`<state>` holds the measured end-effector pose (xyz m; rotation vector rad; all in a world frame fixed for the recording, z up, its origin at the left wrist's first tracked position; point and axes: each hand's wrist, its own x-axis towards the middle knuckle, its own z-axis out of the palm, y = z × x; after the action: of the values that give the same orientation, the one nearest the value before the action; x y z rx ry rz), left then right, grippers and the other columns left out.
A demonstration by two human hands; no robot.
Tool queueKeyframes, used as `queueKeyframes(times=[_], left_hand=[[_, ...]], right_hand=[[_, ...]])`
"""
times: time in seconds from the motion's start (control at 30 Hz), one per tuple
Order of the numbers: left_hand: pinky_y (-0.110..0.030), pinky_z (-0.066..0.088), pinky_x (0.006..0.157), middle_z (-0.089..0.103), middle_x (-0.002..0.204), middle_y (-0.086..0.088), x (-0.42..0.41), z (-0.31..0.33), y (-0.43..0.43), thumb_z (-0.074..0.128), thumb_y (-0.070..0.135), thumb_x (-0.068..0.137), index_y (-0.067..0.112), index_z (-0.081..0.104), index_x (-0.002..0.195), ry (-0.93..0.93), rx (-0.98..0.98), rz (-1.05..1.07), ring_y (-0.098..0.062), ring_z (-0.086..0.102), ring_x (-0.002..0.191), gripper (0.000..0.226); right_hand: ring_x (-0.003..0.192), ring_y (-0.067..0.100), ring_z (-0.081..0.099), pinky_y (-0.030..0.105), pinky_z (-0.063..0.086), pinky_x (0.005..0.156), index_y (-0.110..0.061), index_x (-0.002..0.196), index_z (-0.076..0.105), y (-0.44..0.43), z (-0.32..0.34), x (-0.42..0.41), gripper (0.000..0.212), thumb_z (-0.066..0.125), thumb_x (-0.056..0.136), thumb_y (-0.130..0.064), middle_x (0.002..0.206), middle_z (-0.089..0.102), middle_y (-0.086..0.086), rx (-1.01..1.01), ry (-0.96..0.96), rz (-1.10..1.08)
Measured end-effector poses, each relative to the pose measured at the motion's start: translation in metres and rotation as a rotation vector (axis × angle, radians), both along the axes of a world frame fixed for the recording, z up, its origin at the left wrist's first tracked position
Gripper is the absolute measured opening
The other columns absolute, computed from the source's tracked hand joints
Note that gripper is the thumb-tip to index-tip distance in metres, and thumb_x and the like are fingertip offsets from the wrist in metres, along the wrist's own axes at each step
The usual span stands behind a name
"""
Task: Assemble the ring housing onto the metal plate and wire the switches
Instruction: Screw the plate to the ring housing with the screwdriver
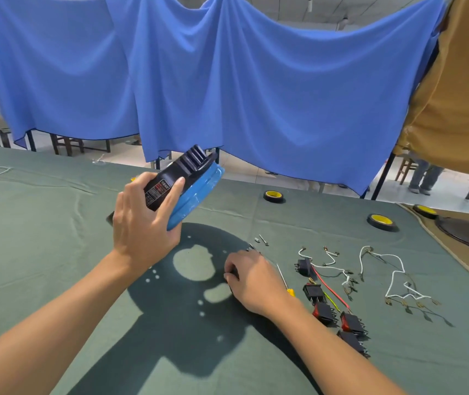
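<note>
I'm holding the housing [190, 178] up off the table [42, 238] in my left hand [142, 223], tilted, with the fingers wrapped over its black body and the thumb side under the blue ring. It's looking like rigid moulded plastic, light enough for one hand, but the blue rim seems to be wearing a glossy film that I'd judge slippery, so I'm favouring the ribbed black body as the place to grip. The plate [176, 309] is lying flat on the table just below the housing, thin, dark and full of holes; I'm expecting it to be stiff and hard to lift except by an edge. My right hand [253, 280] is resting on its right side with fingers curled, and I cannot tell whether they're pinching anything. The screws [263, 240], screwdriver [283, 276], switches [324, 309] and wires [395, 280] are lying to the right, apart from the plate.
</note>
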<state>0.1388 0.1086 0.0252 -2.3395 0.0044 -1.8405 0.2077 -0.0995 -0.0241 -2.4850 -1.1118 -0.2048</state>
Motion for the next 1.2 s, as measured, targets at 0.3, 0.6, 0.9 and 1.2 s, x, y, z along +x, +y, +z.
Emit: queueKeyframes(times=[0.3,0.6,0.9,1.2], left_hand=[[-0.044,0.040,0.076,0.045,0.120,-0.022,0.001,-0.024,0.003,0.064,0.008,0.064,0.013,0.065,0.124,0.227,0.196,-0.002,-0.037,0.049,0.098,0.060],[-0.039,0.042,0.081,0.046,0.122,-0.018,0.006,-0.052,-0.010,0.070,0.022,0.076,0.014,0.071,0.120,0.346,0.346,-0.133,-0.033,0.052,0.098,0.045],[-0.039,0.041,0.086,0.049,0.124,-0.016,-0.002,-0.058,0.011,0.061,0.058,0.089,0.017,0.069,0.123,0.415,0.351,-0.158,-0.029,0.053,0.102,0.053],[-0.037,0.043,0.069,0.068,0.089,-0.009,0.000,-0.049,-0.006,0.065,0.019,0.083,0.015,0.078,0.096,0.235,0.313,-0.192,-0.026,0.064,0.072,0.018]], right_hand=[[0.104,0.026,0.056,0.031,0.043,0.088,-0.019,0.105,0.070,-0.006,-0.001,0.004,0.027,0.053,0.083,-0.016,0.103,0.063,0.006,0.051,0.061,-0.069],[0.102,0.030,0.053,0.037,0.045,0.087,-0.010,0.101,0.066,-0.018,-0.005,0.007,0.022,0.045,0.093,-0.011,0.105,0.056,0.010,-0.001,-0.002,-0.186],[0.107,0.027,0.048,0.033,0.033,0.071,-0.012,0.106,0.051,-0.022,-0.002,0.004,0.014,0.050,0.092,-0.011,0.111,0.049,0.006,-0.078,-0.150,-0.261],[0.101,0.027,0.047,0.031,0.031,0.068,-0.013,0.104,0.048,-0.020,0.000,0.002,0.020,0.052,0.086,-0.006,0.109,0.047,0.006,-0.021,-0.194,-0.340]])
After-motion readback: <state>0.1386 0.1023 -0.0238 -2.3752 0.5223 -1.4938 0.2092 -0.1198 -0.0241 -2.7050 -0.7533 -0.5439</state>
